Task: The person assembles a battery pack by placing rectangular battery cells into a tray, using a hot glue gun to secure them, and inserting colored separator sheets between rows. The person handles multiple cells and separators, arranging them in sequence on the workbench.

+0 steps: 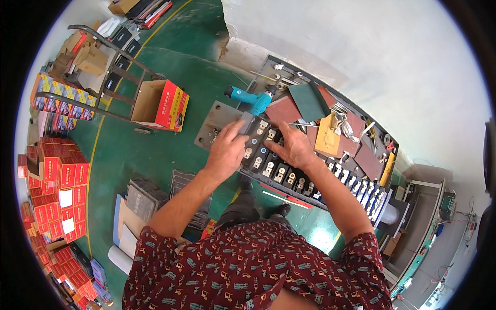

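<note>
A row of black batteries [257,161] with metal terminals runs along the near edge of the workbench. My left hand [227,149] lies over the left end of this row, fingers stretched against a dark grey block [248,123]. Across the top of the batteries rests my right hand [295,148], thumb and forefinger spread apart with dark battery tops showing between them. Its other fingers are partly hidden. Just beyond my hands lies a teal cordless drill [250,98]. A flat metal plate with holes [216,118] sticks out at the bench's left end.
Coloured sheets [309,102], wrenches and loose tools cover the bench's far side, next to a white wall [356,41]. On the green floor at left stand an open red-and-yellow carton [166,106], a hand truck [116,64] and stacked red boxes [64,175].
</note>
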Tool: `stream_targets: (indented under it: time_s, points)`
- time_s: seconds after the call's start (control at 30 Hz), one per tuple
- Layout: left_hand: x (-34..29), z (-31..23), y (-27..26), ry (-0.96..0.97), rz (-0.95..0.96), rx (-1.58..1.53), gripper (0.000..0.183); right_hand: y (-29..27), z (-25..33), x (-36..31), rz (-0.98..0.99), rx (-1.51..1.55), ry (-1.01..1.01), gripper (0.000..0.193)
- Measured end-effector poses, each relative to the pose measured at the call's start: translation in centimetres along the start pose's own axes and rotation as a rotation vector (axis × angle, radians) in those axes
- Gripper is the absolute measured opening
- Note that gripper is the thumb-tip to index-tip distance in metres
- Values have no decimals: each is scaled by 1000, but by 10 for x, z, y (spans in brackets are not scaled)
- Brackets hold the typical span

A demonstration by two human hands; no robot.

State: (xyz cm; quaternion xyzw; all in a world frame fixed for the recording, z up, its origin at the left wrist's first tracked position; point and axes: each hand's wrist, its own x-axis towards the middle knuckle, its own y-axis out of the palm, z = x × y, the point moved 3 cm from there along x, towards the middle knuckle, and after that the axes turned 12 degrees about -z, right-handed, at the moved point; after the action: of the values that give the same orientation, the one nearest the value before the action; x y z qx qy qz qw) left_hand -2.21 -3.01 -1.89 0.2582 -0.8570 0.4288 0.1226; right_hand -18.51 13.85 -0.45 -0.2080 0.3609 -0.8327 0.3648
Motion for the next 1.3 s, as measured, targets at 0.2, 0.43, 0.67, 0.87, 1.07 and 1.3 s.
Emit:
stream_targets:
  time_s: [0.2,0.43,0.67,0.87,1.07,1.3]
  points:
    - [10,-12,-8,-6,-16,63,28,4,-4,0,-24,-32,-1,65]
    - [10,-23,-16,-95,255,166,34,5,-7,-3,-48,-25,19,60]
    - [18,-19,-6,-193,288,39,26,3,-6,-3,-75,-27,33,57]
    - [17,-19,-5,-154,234,-63,26,-1,-4,-4,-56,-18,78,56]
    - [38,-56,-48,-164,97,-139,26,1,-5,-10,-71,-22,28,55]
    - [115,-132,-120,-280,118,-104,22,7,-14,-7,-174,-5,-92,55]
